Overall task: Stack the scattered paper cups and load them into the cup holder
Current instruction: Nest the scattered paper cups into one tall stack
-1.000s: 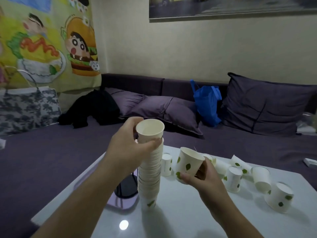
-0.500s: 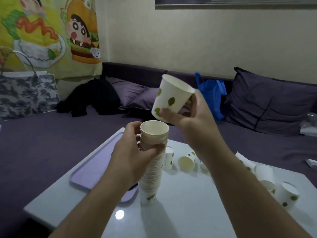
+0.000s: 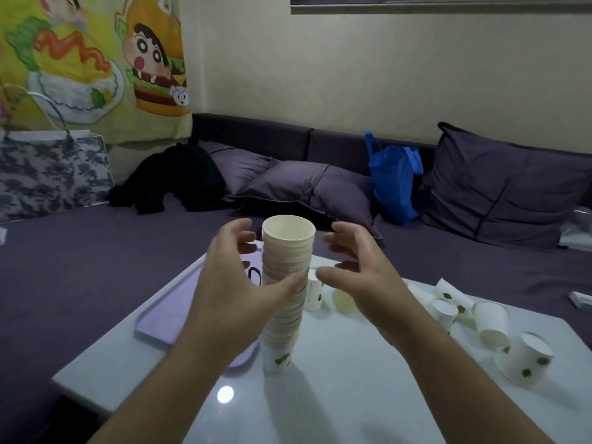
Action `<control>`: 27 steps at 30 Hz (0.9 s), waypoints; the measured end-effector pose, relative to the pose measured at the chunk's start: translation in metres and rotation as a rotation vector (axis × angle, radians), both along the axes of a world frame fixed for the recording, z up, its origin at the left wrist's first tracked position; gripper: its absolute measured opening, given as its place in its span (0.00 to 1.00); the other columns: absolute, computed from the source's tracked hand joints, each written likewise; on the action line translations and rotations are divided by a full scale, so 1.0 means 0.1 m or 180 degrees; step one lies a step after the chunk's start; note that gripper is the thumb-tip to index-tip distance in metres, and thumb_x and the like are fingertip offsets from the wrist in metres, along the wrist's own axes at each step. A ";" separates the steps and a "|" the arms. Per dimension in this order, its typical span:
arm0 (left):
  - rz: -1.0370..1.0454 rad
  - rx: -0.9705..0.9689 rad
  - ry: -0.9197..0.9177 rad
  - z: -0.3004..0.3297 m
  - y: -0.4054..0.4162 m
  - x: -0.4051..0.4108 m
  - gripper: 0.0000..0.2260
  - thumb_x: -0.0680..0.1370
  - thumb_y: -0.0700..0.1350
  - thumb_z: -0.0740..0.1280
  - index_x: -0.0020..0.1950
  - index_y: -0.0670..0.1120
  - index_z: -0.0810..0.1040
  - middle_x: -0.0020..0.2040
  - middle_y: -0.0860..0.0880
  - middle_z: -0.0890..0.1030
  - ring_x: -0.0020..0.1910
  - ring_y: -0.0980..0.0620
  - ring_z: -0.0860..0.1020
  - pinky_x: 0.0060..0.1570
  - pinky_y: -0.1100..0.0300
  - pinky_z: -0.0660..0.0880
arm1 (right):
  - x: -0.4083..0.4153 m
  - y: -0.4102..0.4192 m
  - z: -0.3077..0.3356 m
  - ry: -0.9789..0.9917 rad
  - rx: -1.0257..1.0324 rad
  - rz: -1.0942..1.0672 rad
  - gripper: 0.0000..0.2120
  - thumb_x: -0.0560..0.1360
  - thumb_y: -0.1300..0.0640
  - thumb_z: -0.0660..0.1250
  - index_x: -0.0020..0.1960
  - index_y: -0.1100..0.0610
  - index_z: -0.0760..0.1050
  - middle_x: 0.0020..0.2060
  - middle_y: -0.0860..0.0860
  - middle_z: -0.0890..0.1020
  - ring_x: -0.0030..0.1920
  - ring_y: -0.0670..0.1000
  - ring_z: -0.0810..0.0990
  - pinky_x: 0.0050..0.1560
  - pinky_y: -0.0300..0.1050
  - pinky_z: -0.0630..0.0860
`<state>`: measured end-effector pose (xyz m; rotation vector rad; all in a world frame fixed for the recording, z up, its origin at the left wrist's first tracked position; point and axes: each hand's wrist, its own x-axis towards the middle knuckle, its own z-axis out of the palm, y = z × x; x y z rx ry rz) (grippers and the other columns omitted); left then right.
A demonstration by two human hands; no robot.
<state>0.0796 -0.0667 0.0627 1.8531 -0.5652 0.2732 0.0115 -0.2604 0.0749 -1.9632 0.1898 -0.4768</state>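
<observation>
A tall stack of nested white paper cups (image 3: 286, 293) stands upright on the glossy white tabletop (image 3: 336, 395), its bottom cup printed with a green leaf. The left hand (image 3: 237, 283) curls around the stack's left side; its thumb lies against the middle of the stack, while the fingers near the rim look just clear of it, so the grip is loose rather than clamped. The right hand (image 3: 355, 274) hovers just beside the stack on the right, fingers spread wide and holding nothing.

Loose white paper cups with green leaf spots (image 3: 525, 360) lie scattered on the tabletop to the right, some upright, some tipped on their sides, and two more sit close behind the stack. A flat lilac plastic tray (image 3: 166, 315) rests on the tabletop to the left, partly behind the left forearm.

Beyond, a purple bed (image 3: 80, 261) carries purple pillows (image 3: 307, 190), a blue bag (image 3: 394, 181) and a heap of black clothing (image 3: 173, 181). A cartoon wall hanging (image 3: 96, 59) shows a burger-shaped face. No writing or brand is legible anywhere.
</observation>
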 end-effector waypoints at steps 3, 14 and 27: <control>0.0005 -0.0345 -0.0409 -0.05 0.04 -0.31 0.20 0.70 0.54 0.77 0.59 0.56 0.74 0.50 0.56 0.80 0.47 0.52 0.80 0.45 0.58 0.79 | -0.10 -0.18 -0.26 0.0215 0.0156 -0.0507 0.24 0.76 0.64 0.71 0.68 0.49 0.73 0.61 0.44 0.81 0.61 0.47 0.81 0.54 0.44 0.79; -0.0893 0.1249 0.1189 -1.02 -0.68 -0.53 0.02 0.77 0.50 0.69 0.48 0.57 0.77 0.40 0.58 0.83 0.38 0.59 0.81 0.46 0.60 0.81 | 0.65 -0.51 -1.01 0.1084 -0.1956 -0.0546 0.23 0.82 0.63 0.66 0.76 0.51 0.71 0.74 0.49 0.73 0.68 0.53 0.76 0.67 0.49 0.76; -0.0791 0.0479 0.2278 -1.39 -0.91 -0.27 0.08 0.79 0.42 0.70 0.55 0.54 0.78 0.49 0.54 0.84 0.45 0.52 0.86 0.51 0.47 0.85 | 1.20 -0.51 -1.25 0.1031 -0.2269 -0.0862 0.14 0.82 0.44 0.68 0.45 0.48 0.67 0.43 0.46 0.76 0.41 0.51 0.76 0.38 0.51 0.75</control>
